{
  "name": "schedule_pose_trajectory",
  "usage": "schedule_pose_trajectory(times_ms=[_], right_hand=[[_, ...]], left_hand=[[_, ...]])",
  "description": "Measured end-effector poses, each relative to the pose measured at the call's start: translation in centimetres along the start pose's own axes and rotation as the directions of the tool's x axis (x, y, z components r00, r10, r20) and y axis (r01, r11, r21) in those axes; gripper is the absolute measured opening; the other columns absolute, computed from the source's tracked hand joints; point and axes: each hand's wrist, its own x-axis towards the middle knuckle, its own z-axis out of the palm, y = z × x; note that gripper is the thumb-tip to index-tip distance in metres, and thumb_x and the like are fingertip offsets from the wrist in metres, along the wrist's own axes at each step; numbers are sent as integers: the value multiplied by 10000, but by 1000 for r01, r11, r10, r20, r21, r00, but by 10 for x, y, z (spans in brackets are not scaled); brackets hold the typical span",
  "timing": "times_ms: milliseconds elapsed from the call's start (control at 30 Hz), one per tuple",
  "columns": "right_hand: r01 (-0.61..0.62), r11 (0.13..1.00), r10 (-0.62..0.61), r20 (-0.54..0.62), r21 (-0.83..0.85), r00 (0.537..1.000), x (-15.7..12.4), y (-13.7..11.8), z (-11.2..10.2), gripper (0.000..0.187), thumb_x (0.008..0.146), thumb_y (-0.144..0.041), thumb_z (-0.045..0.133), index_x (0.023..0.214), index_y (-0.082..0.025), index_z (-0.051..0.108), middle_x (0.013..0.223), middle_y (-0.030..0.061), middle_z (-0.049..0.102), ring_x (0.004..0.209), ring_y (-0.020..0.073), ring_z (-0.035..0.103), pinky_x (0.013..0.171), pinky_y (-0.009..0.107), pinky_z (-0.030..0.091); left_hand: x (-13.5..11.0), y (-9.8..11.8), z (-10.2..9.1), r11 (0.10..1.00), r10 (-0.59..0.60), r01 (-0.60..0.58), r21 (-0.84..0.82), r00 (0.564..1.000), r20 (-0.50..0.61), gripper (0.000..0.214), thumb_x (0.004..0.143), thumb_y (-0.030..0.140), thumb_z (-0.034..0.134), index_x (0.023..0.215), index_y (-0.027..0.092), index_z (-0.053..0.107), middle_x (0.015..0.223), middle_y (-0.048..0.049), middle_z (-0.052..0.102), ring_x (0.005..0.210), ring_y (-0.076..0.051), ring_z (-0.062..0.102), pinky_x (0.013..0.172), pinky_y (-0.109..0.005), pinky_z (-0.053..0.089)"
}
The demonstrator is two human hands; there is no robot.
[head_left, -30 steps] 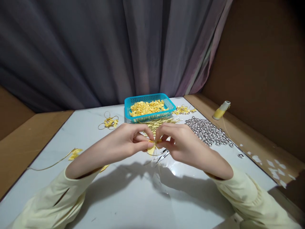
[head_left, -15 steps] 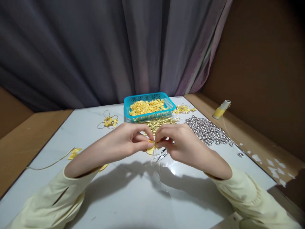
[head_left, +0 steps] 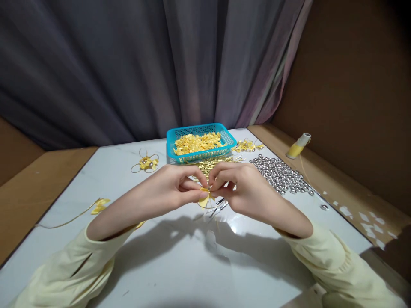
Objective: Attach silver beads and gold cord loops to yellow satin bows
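Between my two hands, above the middle of the table, is a small yellow fabric flower (head_left: 203, 201) with a thin wire loop below it. The thumb and fingertips of my left hand (head_left: 171, 186) pinch its left side. My right hand (head_left: 245, 188) is closed too, its fingertips pressed together at the flower's upper right edge. Fingers partly cover the flower's centre. Just beneath, a small pair of metal scissors (head_left: 218, 208) lies partly hidden by my right hand. Behind the hands is a pile of gold wire stems (head_left: 210, 166).
A blue plastic basket (head_left: 169, 147) holds yellow petals. Silver beads (head_left: 281, 174) are heaped at right, near a yellow thread spool (head_left: 297, 147). Finished-looking flowers with wire loops (head_left: 148, 163) lie at left, others (head_left: 247, 146) beside the basket. A single wired flower (head_left: 100, 205) lies far left.
My right fingertips have shifted slightly at the flower, and more yellow shows beneath them. My left hand keeps its pinch nearly unmoved.
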Motion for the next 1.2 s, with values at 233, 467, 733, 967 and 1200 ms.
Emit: schedule_pose_trajectory(times_ms=[233,467,733,967,1200], right_hand=[[-11,998,12,-22,59,1000,0,-1,-2,237,618,107,528,609,-118,603,756,8,626,624,77,542,551,186,412],[-29,998,30,-17,63,999,1,-1,-2,250,616,111,518,605,-121,611,751,6,629,628,79,548,565,187,421],[-42,998,42,1,53,999,2,-1,-1,249,624,114,518,603,-116,612,752,6,615,640,82,544,557,194,409],[-38,998,37,27,52,999,1,1,-2,251,622,116,520,606,-118,609,780,8,597,659,85,540,552,192,402],[-14,998,14,5,57,1000,1,3,-1,235,620,111,525,587,-112,587,732,-14,565,625,57,498,539,174,365]], left_hand=[[-1,2,0,1000,-14,15,7,1000,-15,165,800,351,560,891,214,566,623,24,636,561,-117,524,490,-197,354],[-1,1,-1,999,-16,17,29,1000,-15,168,805,355,554,903,219,572,633,24,643,569,-117,528,498,-198,362],[1,3,1,1000,-2,2,22,1000,0,160,795,344,565,885,213,567,597,35,615,520,-96,466,480,-190,338],[1,4,1,1000,5,-5,4,1000,4,170,787,351,574,885,212,563,594,36,615,522,-91,454,473,-180,337],[1,0,0,999,18,-16,-38,999,46,198,785,371,586,908,218,558,635,28,636,562,-102,497,494,-184,364]])
